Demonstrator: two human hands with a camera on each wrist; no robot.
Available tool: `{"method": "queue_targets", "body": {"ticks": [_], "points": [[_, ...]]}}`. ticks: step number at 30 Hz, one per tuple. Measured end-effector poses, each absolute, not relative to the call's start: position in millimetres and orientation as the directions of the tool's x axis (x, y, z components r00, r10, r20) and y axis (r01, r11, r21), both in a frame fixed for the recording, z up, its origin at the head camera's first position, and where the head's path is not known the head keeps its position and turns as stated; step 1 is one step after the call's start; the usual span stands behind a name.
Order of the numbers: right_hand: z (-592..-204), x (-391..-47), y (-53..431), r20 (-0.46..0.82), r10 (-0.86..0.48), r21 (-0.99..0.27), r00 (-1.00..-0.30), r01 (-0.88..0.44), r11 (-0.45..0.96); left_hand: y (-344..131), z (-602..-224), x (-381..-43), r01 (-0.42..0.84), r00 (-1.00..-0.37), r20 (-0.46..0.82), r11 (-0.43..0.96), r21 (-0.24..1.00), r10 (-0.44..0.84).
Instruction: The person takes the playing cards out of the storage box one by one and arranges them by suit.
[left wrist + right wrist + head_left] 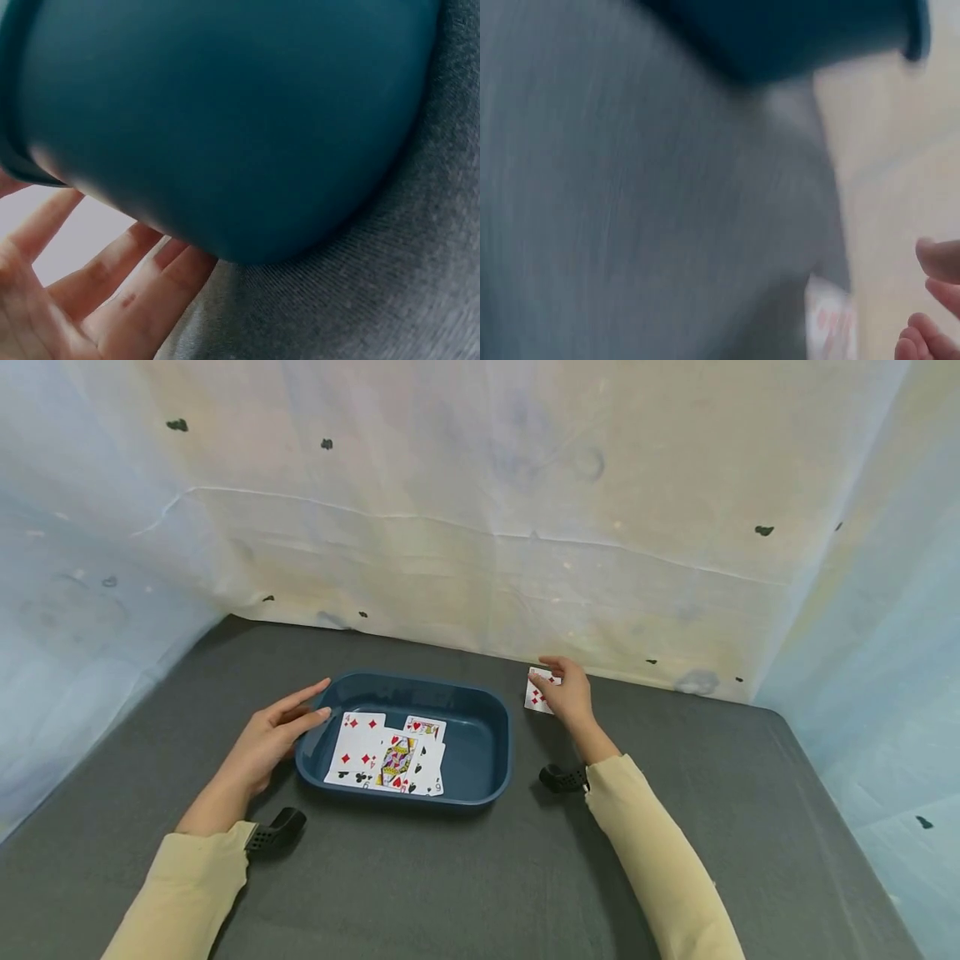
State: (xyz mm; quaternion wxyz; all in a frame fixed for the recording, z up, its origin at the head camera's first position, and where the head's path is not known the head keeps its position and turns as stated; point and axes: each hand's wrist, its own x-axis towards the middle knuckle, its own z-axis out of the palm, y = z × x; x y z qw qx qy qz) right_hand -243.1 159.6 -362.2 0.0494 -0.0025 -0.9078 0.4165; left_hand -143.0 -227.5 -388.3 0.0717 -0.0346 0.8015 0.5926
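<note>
- The loose diamond card (pixel 535 700) lies face up on the tabletop (pixel 435 885), to the right of the tray (pixel 474 762) and close to the foot of the cloth backdrop (pixel 487 577). A push instead of a lift could slide it against or under the cloth.
- The right hand (pixel 568 695) is over that card, its thumb and fingers spread with a gap between them and nothing held; whether a fingertip touches the card cannot be told. A thin card flat on fabric offers little edge, so a pinch may slip or bend a corner.
- The left hand (pixel 266 743) is loosely open, fingers fairly straight against the tray's left end, with no firm hold apparent. Too hard a push there would likely skid the tray rightward.
- Inside the tray, the playing cards (pixel 397 762) overlap in a loose heap towards the left. A jolt, or a card dropped on top, could fan them out or hide some faces.
- The black wrist device (pixel 562 778) on the right arm is near the tray's right end; a low sweep leftward might knock the rim.
</note>
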Motion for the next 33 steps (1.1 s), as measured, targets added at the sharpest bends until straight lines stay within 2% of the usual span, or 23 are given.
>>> {"method": "queue_targets", "body": {"ticks": [6,9,12,21,33], "points": [[-341,-228,119,0.063,0.06,-0.895,-0.996,-0.03,0.445,-226,-386,-143,-0.144,-0.988,-0.156,0.309,0.94,0.015],[-333,-219,99,0.043,0.035,-0.944,-0.998,-0.029,0.328,-226,-386,-143,-0.15,-0.987,-0.159,0.318,0.936,0.003],[-330,-211,81,0.024,-0.008,-0.962,-1.0,-0.025,0.27,-225,-385,-143,-0.153,-0.987,-0.161,0.327,0.933,-0.003],[-329,-186,37,-0.024,-0.168,-0.965,-0.986,-0.021,0.262,-225,-385,-145,-0.154,-0.987,-0.162,0.335,0.93,-0.004],[-343,-181,-2,-0.135,-0.199,-0.956,-0.971,0.075,0.284,-224,-388,-148,-0.165,-0.985,-0.173,0.324,0.932,-0.003]]}}
